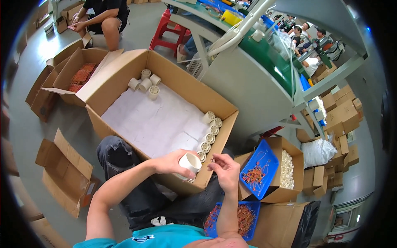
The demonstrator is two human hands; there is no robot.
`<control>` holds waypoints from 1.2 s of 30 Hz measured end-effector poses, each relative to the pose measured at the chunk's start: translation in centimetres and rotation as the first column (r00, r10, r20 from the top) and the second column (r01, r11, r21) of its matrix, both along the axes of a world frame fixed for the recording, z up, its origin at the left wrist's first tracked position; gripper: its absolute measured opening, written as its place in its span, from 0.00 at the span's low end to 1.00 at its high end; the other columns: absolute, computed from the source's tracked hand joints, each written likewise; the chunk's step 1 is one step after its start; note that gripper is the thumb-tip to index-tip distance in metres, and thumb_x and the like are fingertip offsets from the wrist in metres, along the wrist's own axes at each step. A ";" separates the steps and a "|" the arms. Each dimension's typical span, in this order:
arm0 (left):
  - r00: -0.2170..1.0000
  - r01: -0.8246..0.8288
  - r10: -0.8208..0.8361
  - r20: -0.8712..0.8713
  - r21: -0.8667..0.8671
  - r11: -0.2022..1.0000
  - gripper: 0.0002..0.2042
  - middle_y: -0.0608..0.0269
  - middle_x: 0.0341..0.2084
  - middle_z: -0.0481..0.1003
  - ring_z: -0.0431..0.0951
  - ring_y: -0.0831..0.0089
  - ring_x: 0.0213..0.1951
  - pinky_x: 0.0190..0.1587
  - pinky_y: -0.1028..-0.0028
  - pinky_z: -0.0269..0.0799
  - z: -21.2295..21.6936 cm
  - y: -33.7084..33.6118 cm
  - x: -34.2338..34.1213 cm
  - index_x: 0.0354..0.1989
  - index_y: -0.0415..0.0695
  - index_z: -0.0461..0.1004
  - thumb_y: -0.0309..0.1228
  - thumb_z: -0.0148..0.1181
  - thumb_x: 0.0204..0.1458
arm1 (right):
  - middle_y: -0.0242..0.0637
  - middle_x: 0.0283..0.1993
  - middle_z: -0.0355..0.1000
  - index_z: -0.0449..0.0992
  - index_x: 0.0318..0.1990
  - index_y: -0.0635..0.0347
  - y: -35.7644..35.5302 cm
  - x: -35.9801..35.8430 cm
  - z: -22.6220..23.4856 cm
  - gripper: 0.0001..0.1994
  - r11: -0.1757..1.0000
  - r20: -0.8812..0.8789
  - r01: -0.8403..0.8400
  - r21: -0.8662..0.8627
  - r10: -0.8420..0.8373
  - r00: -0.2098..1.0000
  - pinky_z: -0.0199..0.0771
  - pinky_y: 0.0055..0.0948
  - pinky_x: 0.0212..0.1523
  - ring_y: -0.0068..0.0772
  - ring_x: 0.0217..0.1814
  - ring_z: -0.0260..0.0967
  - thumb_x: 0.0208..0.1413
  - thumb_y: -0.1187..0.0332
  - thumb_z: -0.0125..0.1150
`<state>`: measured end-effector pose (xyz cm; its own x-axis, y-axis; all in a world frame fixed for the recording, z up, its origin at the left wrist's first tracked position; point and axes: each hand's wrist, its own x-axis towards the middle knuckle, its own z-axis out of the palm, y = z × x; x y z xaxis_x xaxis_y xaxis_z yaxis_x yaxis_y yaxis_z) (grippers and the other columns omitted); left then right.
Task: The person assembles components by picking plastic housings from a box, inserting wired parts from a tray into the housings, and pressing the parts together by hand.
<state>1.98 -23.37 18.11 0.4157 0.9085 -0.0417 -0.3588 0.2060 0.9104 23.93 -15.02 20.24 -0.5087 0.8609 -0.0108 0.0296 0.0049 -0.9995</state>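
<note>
My left hand (168, 162) is wrapped round a white plastic cylinder (190, 164), its open end tilted up toward me, over the near corner of a large cardboard box (165, 66). Just right of it my right hand (226, 170) is closed in a pinch at the box's rim. Something small and dark shows at its fingertips, too small to name. Similar white cylinders (205, 146) stand in a row along the box's right wall, and a loose group of them (144, 84) sits at the far end. White sheeting (144, 113) covers the box's bottom.
Blue trays (271, 156) with red-orange wired parts lie at my right, one on a carton of small white pieces (286, 171). An open carton (66, 171) stands left. Behind are a grey workbench (244, 78), a red stool (168, 33) and a crouching person (108, 18).
</note>
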 end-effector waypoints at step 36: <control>0.422 -0.252 0.825 -0.375 0.826 0.504 0.28 0.58 0.40 0.74 0.75 0.58 0.42 0.45 0.64 0.69 -1.4 2.1 1.4 0.47 0.44 0.71 0.26 0.74 0.31 | 0.43 0.45 0.73 0.82 0.38 0.66 -1.7 -4.2 2.2 0.12 0.773 0.206 -0.028 0.634 -0.134 0.969 0.75 0.33 0.41 0.40 0.43 0.73 0.43 0.81 0.69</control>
<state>3.34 -21.28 16.75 -0.0893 0.8118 0.5770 0.5896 -0.4238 0.6876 19.74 -16.74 22.47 -0.5143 0.7403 0.4330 0.2728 0.6198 -0.7358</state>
